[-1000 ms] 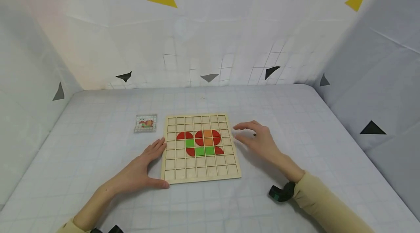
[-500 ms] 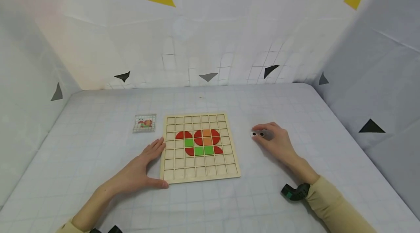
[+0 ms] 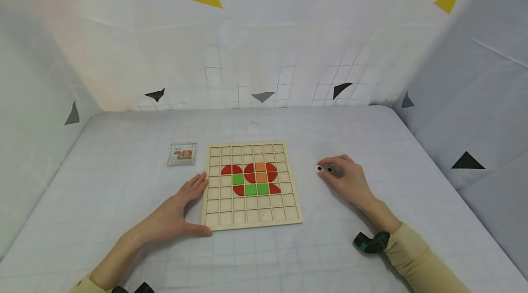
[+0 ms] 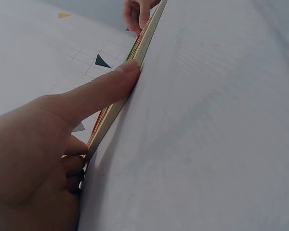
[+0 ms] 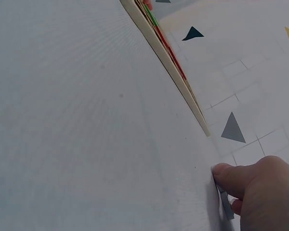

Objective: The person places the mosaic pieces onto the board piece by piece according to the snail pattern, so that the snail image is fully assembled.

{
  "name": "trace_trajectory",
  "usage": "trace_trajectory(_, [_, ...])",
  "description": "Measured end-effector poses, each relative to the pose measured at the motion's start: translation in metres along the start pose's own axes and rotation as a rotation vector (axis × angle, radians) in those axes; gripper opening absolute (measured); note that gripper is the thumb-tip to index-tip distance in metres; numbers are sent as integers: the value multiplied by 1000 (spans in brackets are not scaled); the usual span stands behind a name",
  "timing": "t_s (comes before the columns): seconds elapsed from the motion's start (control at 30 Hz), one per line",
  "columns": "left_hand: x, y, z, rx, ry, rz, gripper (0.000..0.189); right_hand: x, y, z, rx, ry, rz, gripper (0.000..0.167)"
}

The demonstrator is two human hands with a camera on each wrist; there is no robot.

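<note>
My left hand [image 3: 177, 212] lies at the left side of the wooden grid board [image 3: 255, 226], fingers nearly straight. Its thumb [image 4: 130, 67] touches the board's edge in the left wrist view. Red curved tiles [image 3: 250, 173], orange squares [image 3: 261, 177] and green squares [image 3: 262, 188] fill some cells. To the board's right, my right hand [image 3: 348, 180] pinches a round white eye tile [image 3: 319, 168] with a black pupil, low at the table. A second eye tile [image 3: 330, 169] lies shaded under that hand. Two thin edges [image 5: 226, 204] show below the right thumb in the right wrist view.
A small picture card [image 3: 182, 154] with a gridded red, orange and green figure lies beyond my left hand. White cloth covers the table [image 3: 264, 261] and hangs behind it as walls with yellow and dark triangles. Each wrist wears a black camera [image 3: 371, 242].
My right hand has moved right, from beside the board's right edge to the eye tiles, and its fingertips have come together on one. The left hand and board have stayed put.
</note>
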State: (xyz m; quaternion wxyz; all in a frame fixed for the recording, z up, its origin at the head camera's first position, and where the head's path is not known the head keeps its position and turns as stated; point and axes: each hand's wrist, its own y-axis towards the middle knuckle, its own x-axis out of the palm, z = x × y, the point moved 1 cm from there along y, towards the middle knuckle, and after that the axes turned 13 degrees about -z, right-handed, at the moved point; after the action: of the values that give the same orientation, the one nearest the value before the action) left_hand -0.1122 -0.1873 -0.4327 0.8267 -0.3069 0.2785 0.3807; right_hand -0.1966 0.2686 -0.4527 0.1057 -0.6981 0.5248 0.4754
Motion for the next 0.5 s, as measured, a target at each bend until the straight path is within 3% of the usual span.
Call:
trace_trajectory(0.27, [0,1,1,5,-4,-2,124,-1,2,-9,8,18,-20,28])
trace_trajectory(0.5, [-1,1,3,-10,-6,-8,124,11,19,-49,68,88,-79,23])
